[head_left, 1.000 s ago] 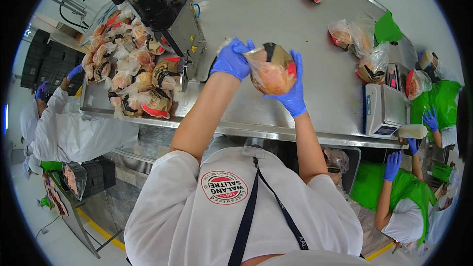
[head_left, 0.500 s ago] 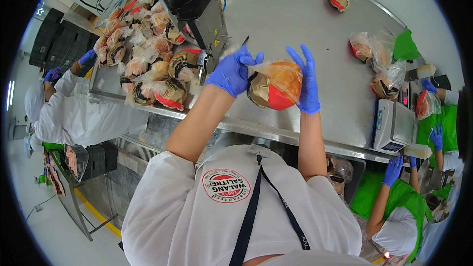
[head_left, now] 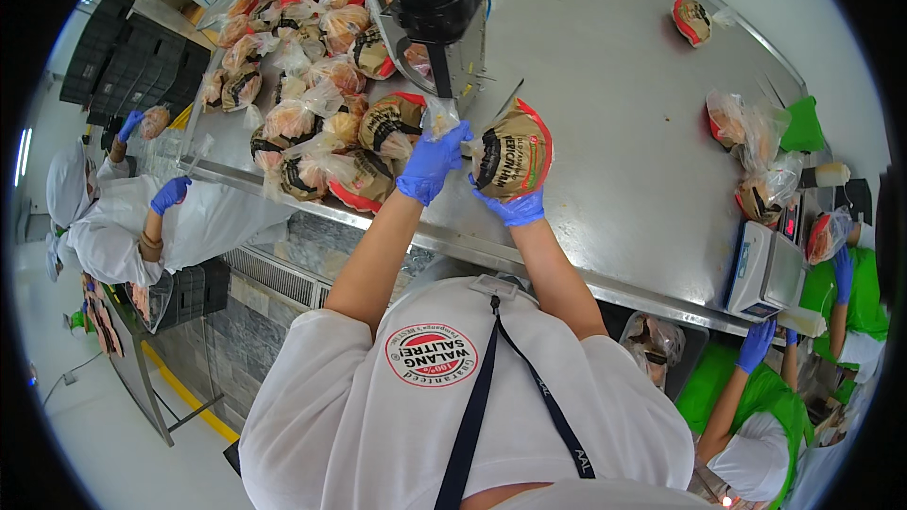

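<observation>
A round bagged ham [head_left: 515, 153] in a gold, red and clear plastic bag hangs above the steel table, its printed side toward me. My left hand [head_left: 431, 166], in a blue glove, is closed round the gathered neck of the bag. The loose end of the plastic sticks up past that hand at the foot of a clipping machine [head_left: 436, 9], which has a black cylinder. My right hand [head_left: 513, 209], also gloved, cups the ham from below, its fingers partly hidden behind it.
Bagged hams [head_left: 335, 76] pile up on the table's left part. To the right stand a scale [head_left: 756, 269], more bagged hams [head_left: 727, 118] and a green cloth [head_left: 803, 125]. One ham [head_left: 692, 21] lies far right. Co-workers stand left [head_left: 104, 217] and right [head_left: 756, 444].
The ham has turned, so its gold printed side shows instead of the clear orange side. My right hand has moved from its right side to beneath it. The bag's neck has come to the machine.
</observation>
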`<state>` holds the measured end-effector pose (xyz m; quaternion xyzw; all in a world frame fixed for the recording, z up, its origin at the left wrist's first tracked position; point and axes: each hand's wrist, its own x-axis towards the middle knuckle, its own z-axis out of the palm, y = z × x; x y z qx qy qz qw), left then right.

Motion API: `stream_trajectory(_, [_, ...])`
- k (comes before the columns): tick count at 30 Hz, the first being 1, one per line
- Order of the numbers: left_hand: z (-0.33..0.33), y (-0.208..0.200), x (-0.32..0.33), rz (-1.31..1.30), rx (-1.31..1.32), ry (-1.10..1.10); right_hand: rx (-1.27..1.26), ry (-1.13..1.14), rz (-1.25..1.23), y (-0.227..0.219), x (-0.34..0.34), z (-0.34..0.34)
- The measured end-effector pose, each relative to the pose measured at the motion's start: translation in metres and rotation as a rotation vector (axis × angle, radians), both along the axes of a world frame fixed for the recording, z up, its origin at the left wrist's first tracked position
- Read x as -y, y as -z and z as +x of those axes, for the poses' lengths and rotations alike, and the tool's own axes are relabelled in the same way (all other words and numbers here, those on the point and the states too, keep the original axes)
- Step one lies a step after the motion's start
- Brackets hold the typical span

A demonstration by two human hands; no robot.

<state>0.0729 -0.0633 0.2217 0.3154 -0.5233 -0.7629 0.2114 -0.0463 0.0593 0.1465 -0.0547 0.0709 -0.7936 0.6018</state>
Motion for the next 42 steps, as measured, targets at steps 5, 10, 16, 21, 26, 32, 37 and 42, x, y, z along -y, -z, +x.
stream_trajectory(5, [0.000, -0.009, 0.042, -0.013, 0.149, -0.092, -0.003, 0.151, 0.130, 0.000, 0.049, -0.004])
stream_trajectory(10, [-0.007, 0.047, 0.082, -0.114, 0.216, -0.129, -0.034, 0.163, 0.110, 0.018, 0.077, -0.011])
stream_trajectory(16, [-0.020, 0.085, 0.098, -0.606, 0.400, -0.189, -0.085, 0.137, 0.213, 0.042, 0.072, -0.012])
stream_trajectory(21, [-0.015, 0.084, 0.088, -0.829, 0.428, -0.272, -0.093, 0.036, 0.312, 0.036, 0.044, -0.001])
stream_trajectory(26, [-0.015, 0.089, 0.087, -0.800, 0.243, -0.299, 0.011, -0.050, 0.353, 0.053, 0.033, -0.017])
stream_trajectory(32, [-0.010, 0.096, 0.097, -0.639, 0.286, -0.173, 0.108, 0.193, 0.366, 0.029, 0.060, -0.012])
stream_trajectory(37, [-0.018, 0.058, 0.092, -0.246, 0.357, -0.128, -0.018, 0.208, 0.251, 0.028, 0.084, -0.032])
stream_trajectory(42, [-0.013, 0.052, 0.088, 0.103, 0.169, -0.138, -0.379, 0.263, 0.192, 0.058, 0.081, -0.025])
